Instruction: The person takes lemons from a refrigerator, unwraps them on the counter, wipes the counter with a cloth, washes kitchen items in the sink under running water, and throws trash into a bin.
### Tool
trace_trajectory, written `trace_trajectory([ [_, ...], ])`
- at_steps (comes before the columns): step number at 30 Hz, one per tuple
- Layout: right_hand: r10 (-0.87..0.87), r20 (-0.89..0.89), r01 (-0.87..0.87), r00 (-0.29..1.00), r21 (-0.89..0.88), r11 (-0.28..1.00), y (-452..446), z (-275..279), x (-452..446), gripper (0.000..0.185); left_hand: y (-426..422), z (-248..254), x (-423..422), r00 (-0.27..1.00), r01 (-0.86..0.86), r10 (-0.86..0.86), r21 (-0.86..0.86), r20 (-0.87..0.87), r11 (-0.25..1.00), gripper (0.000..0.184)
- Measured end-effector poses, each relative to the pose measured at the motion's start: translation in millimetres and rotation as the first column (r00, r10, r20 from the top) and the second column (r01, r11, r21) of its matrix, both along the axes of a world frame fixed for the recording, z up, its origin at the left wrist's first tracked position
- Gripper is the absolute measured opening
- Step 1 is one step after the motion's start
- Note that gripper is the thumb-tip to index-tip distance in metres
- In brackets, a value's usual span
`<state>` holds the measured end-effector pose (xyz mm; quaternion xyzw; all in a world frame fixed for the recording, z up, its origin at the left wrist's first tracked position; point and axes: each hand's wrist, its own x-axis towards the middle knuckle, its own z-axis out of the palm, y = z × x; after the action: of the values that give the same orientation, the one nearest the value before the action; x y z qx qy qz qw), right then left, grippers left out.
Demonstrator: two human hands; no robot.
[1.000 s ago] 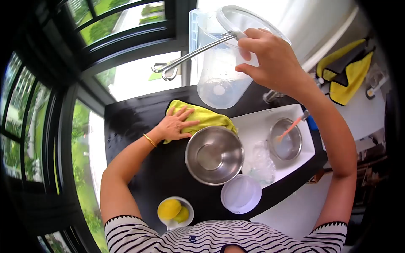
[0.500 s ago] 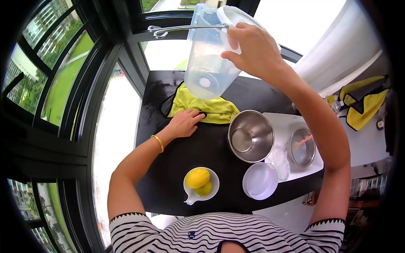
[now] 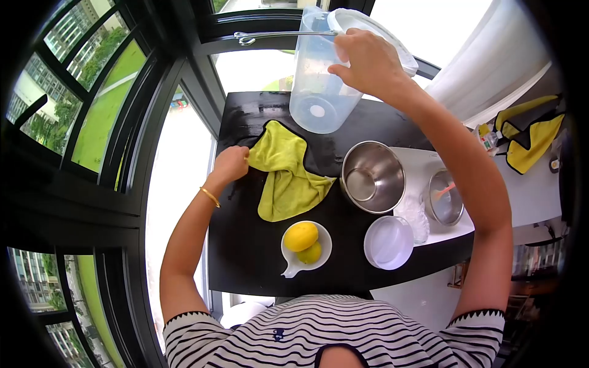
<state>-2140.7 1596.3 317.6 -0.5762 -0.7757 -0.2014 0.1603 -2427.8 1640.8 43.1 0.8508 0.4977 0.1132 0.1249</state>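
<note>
My left hand is closed on the left edge of a yellow-green cleaning cloth with dark trim, which lies creased on the black table. My right hand is closed at the top of a tall, clear plastic pitcher, by its white lid. From that hand a thin metal utensil with looped ends sticks out to the left; its other end is hidden. The pitcher is slightly tilted, behind the cloth; I cannot tell whether its base touches the table.
A white spouted bowl holds a yellow lemon and a greener one. To its right are a translucent round container, a steel bowl and a white tray with a glass bowl. Wet streaks mark the black table.
My left hand has gone from pressing on the cloth to gripping its left edge, and the cloth now spreads nearer to me. The pitcher has shifted right, off the cloth, in my right hand.
</note>
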Motion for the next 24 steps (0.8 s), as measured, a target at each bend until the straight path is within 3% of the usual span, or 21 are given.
trace_trajectory([
  [1, 0.003, 0.004, -0.003, 1.000, 0.002, 1.000, -3.0, 3.0, -5.8, 0.027, 2.3, -9.4, 0.7, 1.000, -0.003, 0.003, 0.002, 0.004, 1.000, 0.017],
  [3, -0.069, 0.051, 0.075, 0.996, -0.124, 0.989, -9.3, 10.2, -16.4, 0.028, 12.3, -20.7, 6.6, 0.974, -0.097, 0.031, 0.286, 0.225, 0.953, 0.016],
  [4, -0.075, 0.058, 0.082, 0.996, -0.120, 0.989, -9.6, 11.8, -17.6, 0.028, 20.4, -11.1, 12.9, 0.972, -0.093, 0.025, 0.289, 0.232, 0.953, 0.016],
  [6, -0.044, 0.036, 0.048, 0.998, -0.127, 0.991, -12.6, 8.8, -20.6, 0.029, 39.6, 3.1, 23.0, 0.999, -0.051, 0.053, -0.209, 0.005, 0.977, 0.022],
  [8, -0.057, 0.038, 0.061, 0.998, -0.141, 0.988, -14.0, 10.3, -22.7, 0.029, 47.2, 0.0, 32.6, 0.999, 0.009, 0.004, -0.248, 0.050, 0.969, 0.021],
  [10, -0.066, 0.039, 0.071, 0.997, -0.146, 0.987, -16.7, 12.5, -23.2, 0.029, 46.8, 11.6, 46.5, 0.985, 0.029, -0.059, -0.188, -0.159, 0.982, 0.016],
  [12, -0.058, 0.010, 0.059, 0.998, -0.155, 0.986, -20.9, 14.6, -21.6, 0.027, 61.6, 20.5, 53.5, 0.987, 0.078, -0.106, -0.219, -0.117, 0.973, 0.019],
  [14, -0.056, 0.015, 0.057, 0.998, -0.126, 0.990, -24.7, 19.7, -17.1, 0.026, 76.8, 52.5, 62.4, 0.949, 0.314, -0.308, -0.318, 0.072, 0.894, 0.021],
  [15, -0.049, 0.013, 0.050, 0.999, -0.106, 0.993, -27.2, 20.2, -15.0, 0.026, 82.1, 63.0, 65.8, 0.898, 0.437, -0.409, -0.225, 0.161, 0.871, 0.025],
  [16, -0.040, 0.011, 0.041, 0.999, -0.116, 0.992, -29.2, 19.4, -12.9, 0.026, 76.9, 96.7, 78.3, 0.973, 0.224, -0.218, -0.561, 0.077, 0.797, 0.023],
  [18, -0.046, 0.009, 0.046, 0.999, -0.090, 0.995, -28.4, 22.5, -7.3, 0.026, 98.0, 106.3, 90.6, 0.996, 0.091, -0.071, -0.662, 0.057, 0.744, 0.022],
  [19, -0.044, 0.009, 0.045, 0.999, -0.082, 0.996, -27.3, 22.2, -5.2, 0.026, 109.2, 96.7, 84.9, 0.997, 0.073, -0.050, -0.657, 0.055, 0.750, 0.022],
  [20, -0.022, 0.010, 0.023, 1.000, -0.076, 0.997, -27.4, 23.6, -4.6, 0.026, 118.5, 82.4, 80.9, 0.995, -0.021, -0.012, -0.346, -0.094, 0.938, 0.022],
  [21, -0.043, 0.008, 0.044, 0.999, -0.089, 0.995, -28.2, 24.7, -3.9, 0.025, 126.2, 73.6, 77.4, 0.972, -0.073, 0.076, 0.020, -0.224, 0.997, 0.021],
  [22, -0.062, 0.000, 0.062, 0.998, -0.102, 0.993, -28.5, 24.7, -2.6, 0.025, 117.7, 73.4, 70.4, 0.975, -0.109, 0.114, 0.039, -0.190, 0.993, 0.023],
  [24, -0.034, -0.025, 0.032, 0.999, -0.080, 0.996, -27.0, 20.5, 3.3, 0.025, 106.9, 46.7, 46.7, 0.994, 0.061, -0.025, -0.363, 0.102, 0.930, 0.049],
])
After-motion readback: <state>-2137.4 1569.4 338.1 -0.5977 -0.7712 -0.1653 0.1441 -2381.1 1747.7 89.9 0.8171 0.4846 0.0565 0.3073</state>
